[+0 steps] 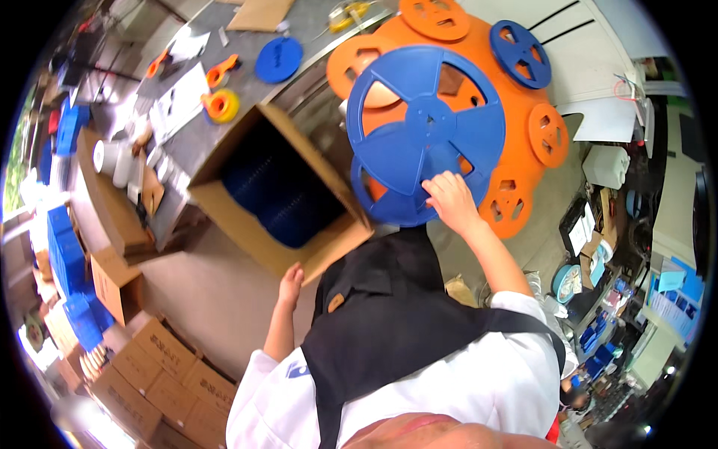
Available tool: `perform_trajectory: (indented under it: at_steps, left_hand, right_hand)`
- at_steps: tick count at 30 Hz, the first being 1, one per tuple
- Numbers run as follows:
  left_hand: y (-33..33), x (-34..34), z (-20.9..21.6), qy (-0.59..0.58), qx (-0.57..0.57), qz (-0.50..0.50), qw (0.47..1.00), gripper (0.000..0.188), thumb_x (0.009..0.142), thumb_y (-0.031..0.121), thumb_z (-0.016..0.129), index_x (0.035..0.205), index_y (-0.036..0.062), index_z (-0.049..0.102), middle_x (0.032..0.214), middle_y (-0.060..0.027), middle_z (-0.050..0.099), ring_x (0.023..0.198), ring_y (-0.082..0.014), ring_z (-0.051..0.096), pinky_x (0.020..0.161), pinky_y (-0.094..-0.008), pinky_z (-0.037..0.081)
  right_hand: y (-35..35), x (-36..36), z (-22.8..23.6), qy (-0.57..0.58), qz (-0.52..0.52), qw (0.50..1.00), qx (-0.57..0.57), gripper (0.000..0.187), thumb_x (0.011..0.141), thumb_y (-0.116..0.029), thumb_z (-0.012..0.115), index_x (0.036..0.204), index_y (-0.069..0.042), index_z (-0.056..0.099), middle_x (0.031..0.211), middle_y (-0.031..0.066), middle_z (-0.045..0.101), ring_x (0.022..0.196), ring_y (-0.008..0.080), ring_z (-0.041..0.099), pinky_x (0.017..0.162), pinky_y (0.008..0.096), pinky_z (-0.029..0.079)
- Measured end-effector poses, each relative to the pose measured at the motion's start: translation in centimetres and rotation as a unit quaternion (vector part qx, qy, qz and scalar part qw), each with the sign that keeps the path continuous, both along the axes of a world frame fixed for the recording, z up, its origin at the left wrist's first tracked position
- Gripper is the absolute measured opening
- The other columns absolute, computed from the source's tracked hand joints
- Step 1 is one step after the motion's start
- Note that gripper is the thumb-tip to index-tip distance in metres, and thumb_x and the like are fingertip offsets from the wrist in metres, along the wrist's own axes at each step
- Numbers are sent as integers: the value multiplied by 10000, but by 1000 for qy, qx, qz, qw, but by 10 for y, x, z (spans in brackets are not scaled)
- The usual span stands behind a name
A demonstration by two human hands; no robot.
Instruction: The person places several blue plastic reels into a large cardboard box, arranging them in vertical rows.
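My right hand grips the near part of a large blue plastic reel flange, its fingers curled at a cut-out. Another blue flange shows partly beneath it. Both lie over an orange round table with smaller orange discs around its rim. To the left, an open cardboard box holds several dark blue discs on edge. By the box's near edge, my left hand is closed with curled fingers; nothing shows in it.
A grey workbench at the far left bears a blue disc, orange tape dispensers and papers. Stacked cartons and blue bins stand at left. On the right are a white panel and cluttered shelves.
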State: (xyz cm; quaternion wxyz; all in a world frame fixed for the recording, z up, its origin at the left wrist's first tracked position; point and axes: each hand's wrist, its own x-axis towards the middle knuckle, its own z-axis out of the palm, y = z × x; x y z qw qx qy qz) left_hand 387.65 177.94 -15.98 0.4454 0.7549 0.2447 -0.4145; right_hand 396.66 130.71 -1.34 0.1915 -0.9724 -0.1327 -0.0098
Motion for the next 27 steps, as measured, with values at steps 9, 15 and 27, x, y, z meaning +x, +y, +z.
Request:
perform_trajectory:
  at_steps: [9, 15, 27]
  left_hand:
    - [85, -31, 44, -58, 6, 143, 988, 451, 906, 256, 518, 1305, 59, 443, 1095, -22, 579, 906, -110, 526, 771, -249, 416]
    - [90, -33, 45, -54, -3, 126, 991, 440, 916, 258, 506, 1314, 82, 438, 1144, -40, 567, 980, -129, 530, 839, -271, 414]
    - [27, 85, 136, -436, 108, 107, 887, 501, 918, 176, 449, 1371, 20, 304, 1427, -158, 292, 1333, -282, 253, 1076, -362, 221]
  right_hand:
    - [120, 9, 42, 29, 40, 985, 163, 344, 645, -110, 705, 949, -44, 559, 893, 79, 542, 863, 265, 499, 746, 353, 405]
    - [129, 8, 54, 69, -263, 569, 776, 301, 940, -253, 412, 1011, 13, 536, 799, 66, 545, 807, 204, 576, 794, 313, 476]
    - [128, 1, 36, 127, -302, 427, 843, 235, 937, -205, 384, 991, -22, 522, 693, 26, 467, 533, 113, 456, 512, 251, 426]
